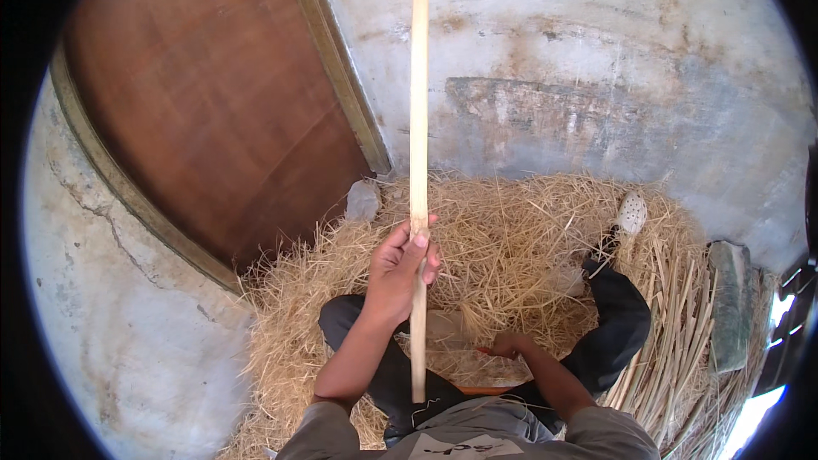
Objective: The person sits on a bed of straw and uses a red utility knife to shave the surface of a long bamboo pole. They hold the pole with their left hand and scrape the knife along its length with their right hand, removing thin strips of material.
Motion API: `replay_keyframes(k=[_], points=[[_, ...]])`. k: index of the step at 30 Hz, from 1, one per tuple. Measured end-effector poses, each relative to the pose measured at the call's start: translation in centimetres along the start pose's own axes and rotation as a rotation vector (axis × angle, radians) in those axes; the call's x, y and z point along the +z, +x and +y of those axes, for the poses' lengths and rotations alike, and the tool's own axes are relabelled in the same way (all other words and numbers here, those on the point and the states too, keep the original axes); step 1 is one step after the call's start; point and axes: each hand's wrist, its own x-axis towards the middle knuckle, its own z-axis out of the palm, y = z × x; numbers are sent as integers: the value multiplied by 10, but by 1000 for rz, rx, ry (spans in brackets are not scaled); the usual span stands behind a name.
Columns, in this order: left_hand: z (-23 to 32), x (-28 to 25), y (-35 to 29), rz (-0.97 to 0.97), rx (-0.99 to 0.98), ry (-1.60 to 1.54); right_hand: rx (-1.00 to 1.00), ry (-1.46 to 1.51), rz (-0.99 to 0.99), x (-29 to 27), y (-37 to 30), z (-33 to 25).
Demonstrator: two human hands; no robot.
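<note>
A long, pale strip of split bamboo or wood (418, 119) stands nearly upright in front of me, running from my lap past the top of the view. My left hand (397, 268) is closed around its lower part, thumb on the near face. Lower and to the right, my right hand (511, 346) is closed low between my legs. A small orange-red end of something (485, 350) shows at its fingers; the rest is hidden, so I cannot tell its kind. The two hands are apart, and the right one does not touch the strip.
Shavings and thin strips (503, 213) cover the floor around my legs. A bundle of long split strips (669, 315) lies at right, beside a grey-green block (730, 307). A white perforated shoe (631, 213) is by my right foot. Behind are a brown door (213, 102) and a stained wall (579, 51).
</note>
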Motion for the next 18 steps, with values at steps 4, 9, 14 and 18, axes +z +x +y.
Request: replay_keyframes(k=[4,9,14,18], points=[[11,-6,-13,-81,-41,135,-91,124,66,-41,-48,5],[12,-12,-35,-123,-96,202,-524,573,491,-133,-193,-67],[-7,-8,-50,-157,-182,189,-727,536,853,-186,-230,-82],[-32,3,-56,-96,-217,182,-816,467,1093,-184,-221,-103]])
